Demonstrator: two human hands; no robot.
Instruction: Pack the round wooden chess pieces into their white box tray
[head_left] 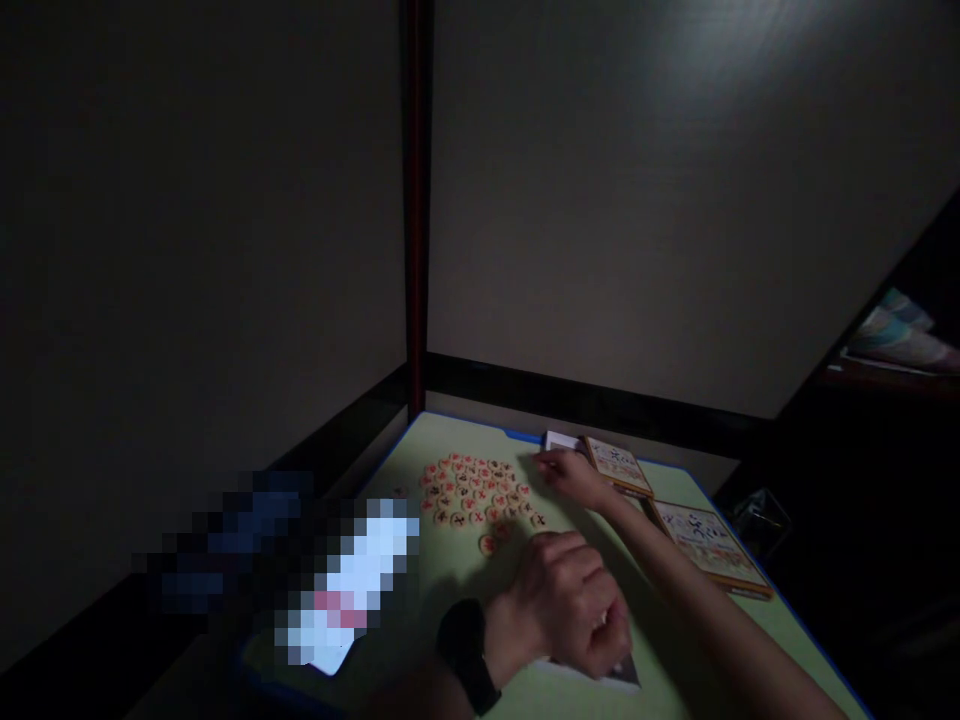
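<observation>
Many round Chinese chess pieces [478, 492], marked in red or black characters, lie close together on a light green table top [457, 430]. My left hand [566, 603], with a dark watch [468, 655] on its wrist, is curled into a fist in the foreground, nearer me than the pieces. What its fingers hold, if anything, is hidden. Beyond it, my right hand [571, 477] reaches to the right side of the cluster, index finger stretched out, with no object visible in it. A few pieces, such as a red-marked piece [488, 545], sit at the near edge of the group.
Two illustrated boxes [705, 545] lie on the right side of the table, partly behind my right arm. A white item [562, 441] is at the back edge. Something flat and pale [622, 675] shows under my left hand. A lit phone [334, 655] glows at left. Walls [600, 200] enclose the back.
</observation>
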